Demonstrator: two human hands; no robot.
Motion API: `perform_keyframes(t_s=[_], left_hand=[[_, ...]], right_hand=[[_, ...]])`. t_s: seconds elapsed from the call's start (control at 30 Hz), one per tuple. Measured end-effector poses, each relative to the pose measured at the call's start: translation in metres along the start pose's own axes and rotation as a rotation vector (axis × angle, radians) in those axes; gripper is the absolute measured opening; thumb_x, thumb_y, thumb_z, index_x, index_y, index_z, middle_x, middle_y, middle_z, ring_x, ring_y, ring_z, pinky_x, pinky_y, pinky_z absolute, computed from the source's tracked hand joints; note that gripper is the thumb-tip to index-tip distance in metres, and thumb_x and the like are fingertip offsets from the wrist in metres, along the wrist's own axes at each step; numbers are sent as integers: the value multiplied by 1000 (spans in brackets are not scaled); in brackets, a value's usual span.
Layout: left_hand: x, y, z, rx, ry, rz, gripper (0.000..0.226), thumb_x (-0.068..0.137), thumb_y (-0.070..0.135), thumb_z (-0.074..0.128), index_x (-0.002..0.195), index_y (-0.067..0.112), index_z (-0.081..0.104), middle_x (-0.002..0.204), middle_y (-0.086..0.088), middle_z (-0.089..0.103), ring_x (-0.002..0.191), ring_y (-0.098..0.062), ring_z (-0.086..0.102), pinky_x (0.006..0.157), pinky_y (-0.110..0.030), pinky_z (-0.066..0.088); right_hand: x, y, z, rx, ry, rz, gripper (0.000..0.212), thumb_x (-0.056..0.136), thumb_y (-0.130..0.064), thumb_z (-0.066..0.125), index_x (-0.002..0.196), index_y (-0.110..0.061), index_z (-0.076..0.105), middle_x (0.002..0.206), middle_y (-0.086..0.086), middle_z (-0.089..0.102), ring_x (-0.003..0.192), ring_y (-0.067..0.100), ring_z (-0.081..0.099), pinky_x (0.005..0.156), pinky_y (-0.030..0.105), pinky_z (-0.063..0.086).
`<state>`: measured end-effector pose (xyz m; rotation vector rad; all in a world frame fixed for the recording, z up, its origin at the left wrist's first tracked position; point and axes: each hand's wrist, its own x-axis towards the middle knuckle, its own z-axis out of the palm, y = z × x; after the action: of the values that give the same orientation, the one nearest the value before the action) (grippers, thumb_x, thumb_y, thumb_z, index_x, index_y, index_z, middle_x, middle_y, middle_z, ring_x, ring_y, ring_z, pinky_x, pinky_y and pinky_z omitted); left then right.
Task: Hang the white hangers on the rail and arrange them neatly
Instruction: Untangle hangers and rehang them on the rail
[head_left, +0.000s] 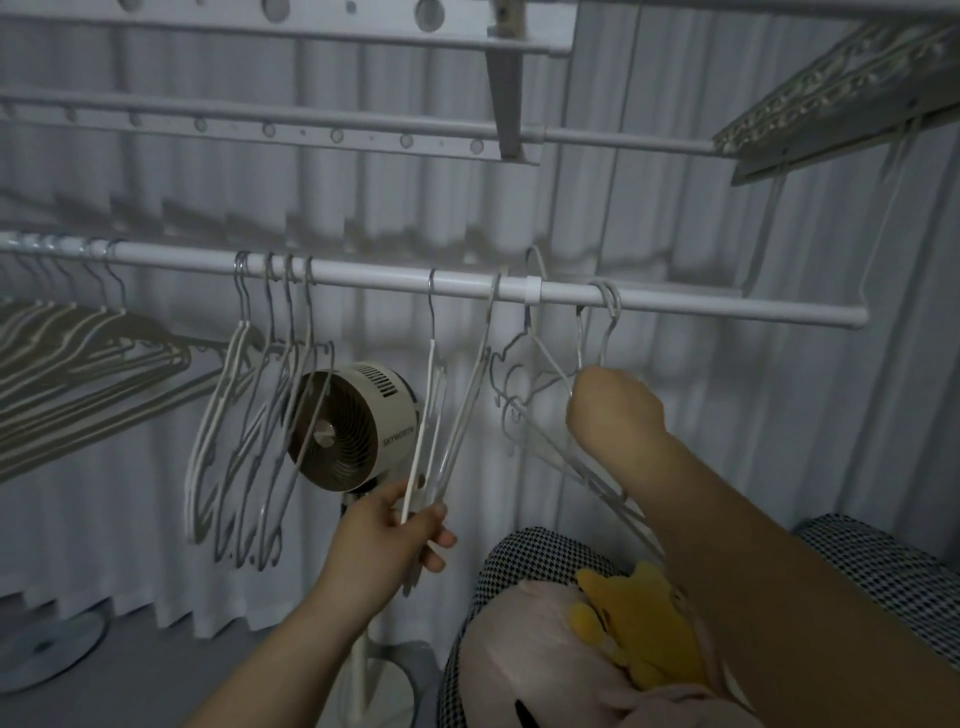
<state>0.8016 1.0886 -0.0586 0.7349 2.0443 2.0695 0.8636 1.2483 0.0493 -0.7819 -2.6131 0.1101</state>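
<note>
- The rail (395, 280) is running across the middle of the frame.
- Four hangers (228, 374) are hanging from it left of centre, with a fan (353, 431) standing just behind.
- The left hand (384, 535) is gripping two hangers (421, 426) at lower centre.
- The right hand (613, 410) is holding a hanger bunch (551, 359) under the rail, right of centre.

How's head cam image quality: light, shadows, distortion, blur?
Head view: dim, cool, low-contrast light, with no glare. Soft hanger shadows fall on the curtain just above the rail. Wide-angle distortion bows the rail and the upper bars. The right hand gripping white hangers looks slightly soft. The fan lettering is sharp enough to read.
</note>
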Motion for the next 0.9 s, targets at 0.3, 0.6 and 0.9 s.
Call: perform_keyframes(t_s=[0.3,0.6,0.9], left_hand=[[-4,0,-12,101,107,62,43,88,0,52,130,3,42,56,-1,63,38,0,56,42,-6,42],[-27,-9,-17,194,223,149,48,84,4,60,114,31,34,89,14,54,72,6,56,75,-14,46],[-82,-33,-34,154,424,39,54,92,21,47,141,14,26,116,3,42,106,-12,41,83,-25,34]], right_hand=[[21,11,24,65,-149,-1,26,94,-1,35,110,1,56,120,16,56,104,21,53,88,30,46],[1,36,60,-17,-441,-91,42,93,-2,39,54,-17,33,58,-1,29,51,5,27,34,12,27],[-69,66,34,375,-672,-200,13,86,-12,60,79,-6,69,46,-2,55,32,1,46,39,14,41]])
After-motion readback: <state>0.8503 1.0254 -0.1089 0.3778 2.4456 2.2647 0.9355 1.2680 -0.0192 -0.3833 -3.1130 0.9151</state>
